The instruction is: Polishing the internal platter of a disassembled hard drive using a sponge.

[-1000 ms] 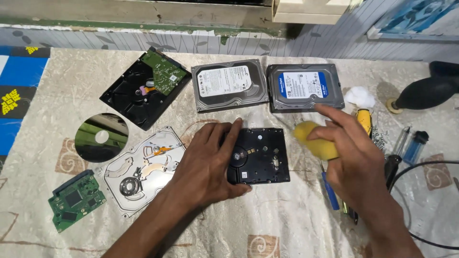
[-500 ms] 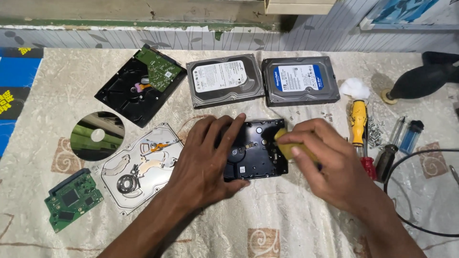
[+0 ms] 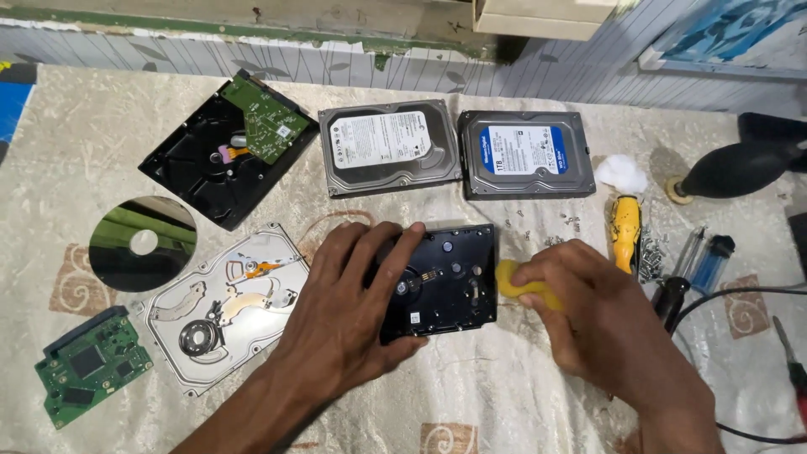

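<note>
left hand (image 3: 357,315) flat on matte black drive (image 3: 445,282); right hand (image 3: 601,315) grips seemingly soft yellow lump (image 3: 517,282).

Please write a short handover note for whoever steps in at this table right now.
Left hand lies flat on the black hard drive, pinning it to the table. Right hand grips a yellow lump against the drive's right edge. Two closed drives lie behind; an opened drive, shiny disc and green circuit board lie left. Yellow screwdriver and loose screws lie right. The black drive is not opened yet.
</note>
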